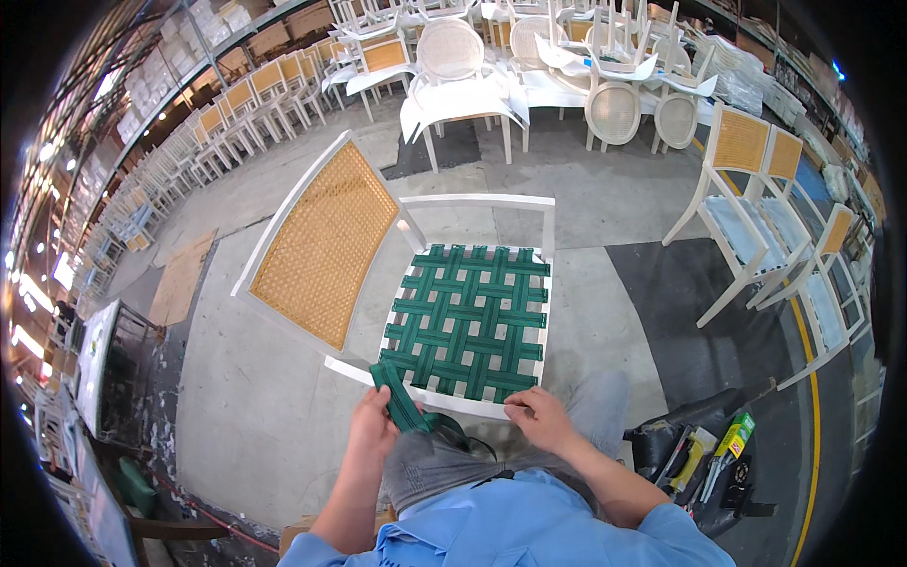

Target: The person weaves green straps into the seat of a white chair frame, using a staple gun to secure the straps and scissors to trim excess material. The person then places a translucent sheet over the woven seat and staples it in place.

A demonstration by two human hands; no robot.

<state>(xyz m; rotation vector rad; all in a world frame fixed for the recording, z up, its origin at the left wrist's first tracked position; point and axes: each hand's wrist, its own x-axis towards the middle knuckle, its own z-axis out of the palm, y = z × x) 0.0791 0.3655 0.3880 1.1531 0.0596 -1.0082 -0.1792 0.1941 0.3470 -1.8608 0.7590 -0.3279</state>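
In front of me stands a white armchair frame (477,199) with a woven cane back panel (326,248) on its left side. Green webbing straps (465,312), interlaced over and under, cover the seat. My left hand (375,422) is closed on a loose green webbing strap (401,401), its end raised above the near armrest and its rest trailing into my lap. Beside the near right corner of the seat, my right hand (539,420) has its fingers curled together at the white rail; what they grip, if anything, is hidden.
On the right a black padded surface (661,437) carries a yellow-handled tool (694,460) and a green-yellow box (737,435). Cane-back chairs (746,208) stand beyond it. Rows of chairs (255,94) and stacked oval-back chairs (453,66) fill the back; a table (97,364) is at left.
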